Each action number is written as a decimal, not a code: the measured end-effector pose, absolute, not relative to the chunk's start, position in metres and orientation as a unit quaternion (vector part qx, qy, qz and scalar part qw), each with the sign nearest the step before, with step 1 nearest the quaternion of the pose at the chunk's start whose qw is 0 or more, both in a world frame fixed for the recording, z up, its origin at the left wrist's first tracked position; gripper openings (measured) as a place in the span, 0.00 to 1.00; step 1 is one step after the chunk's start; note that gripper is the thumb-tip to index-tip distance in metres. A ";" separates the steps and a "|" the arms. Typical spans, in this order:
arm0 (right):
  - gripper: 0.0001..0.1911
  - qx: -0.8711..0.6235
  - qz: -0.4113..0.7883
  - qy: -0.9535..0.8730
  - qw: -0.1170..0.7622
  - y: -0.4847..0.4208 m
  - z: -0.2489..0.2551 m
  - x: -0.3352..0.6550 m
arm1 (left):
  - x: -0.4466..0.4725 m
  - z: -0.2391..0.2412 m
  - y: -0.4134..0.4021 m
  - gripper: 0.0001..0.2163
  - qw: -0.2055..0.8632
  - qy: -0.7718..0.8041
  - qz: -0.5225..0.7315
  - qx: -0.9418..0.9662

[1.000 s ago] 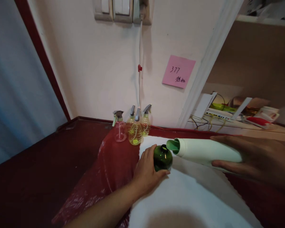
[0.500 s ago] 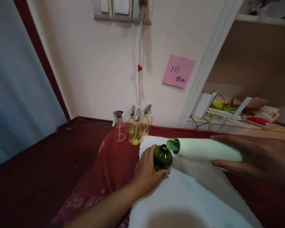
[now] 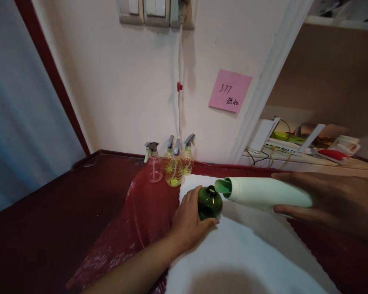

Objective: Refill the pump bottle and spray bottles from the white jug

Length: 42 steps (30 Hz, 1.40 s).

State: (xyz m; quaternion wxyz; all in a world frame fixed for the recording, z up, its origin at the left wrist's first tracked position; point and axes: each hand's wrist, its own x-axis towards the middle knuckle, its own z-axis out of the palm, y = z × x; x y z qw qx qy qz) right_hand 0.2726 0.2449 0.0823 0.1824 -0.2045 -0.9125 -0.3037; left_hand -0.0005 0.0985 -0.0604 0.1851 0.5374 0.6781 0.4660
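Observation:
My left hand is wrapped round a small dark green round bottle that stands on a white towel. My right hand grips a large pale white bottle, held nearly level. Its green spout hangs right above the green bottle's open neck.
Several small spray bottles with yellowish liquid stand by the wall on red plastic sheeting over a dark red table. A pink sticky note and a white cable are on the wall. A shelf with clutter lies to the right.

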 end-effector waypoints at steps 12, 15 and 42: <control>0.32 -0.213 -0.292 -0.917 0.171 0.247 0.085 0.272 | -0.001 -0.058 0.099 0.42 0.185 0.678 0.464 0.539; 0.32 -0.212 -0.288 -0.918 0.173 0.247 0.085 0.272 | -0.001 -0.059 0.099 0.42 0.187 0.682 0.461 0.537; 0.31 -0.194 -0.273 -0.924 0.186 0.247 0.090 0.268 | -0.001 -0.059 0.100 0.43 0.187 0.684 0.456 0.537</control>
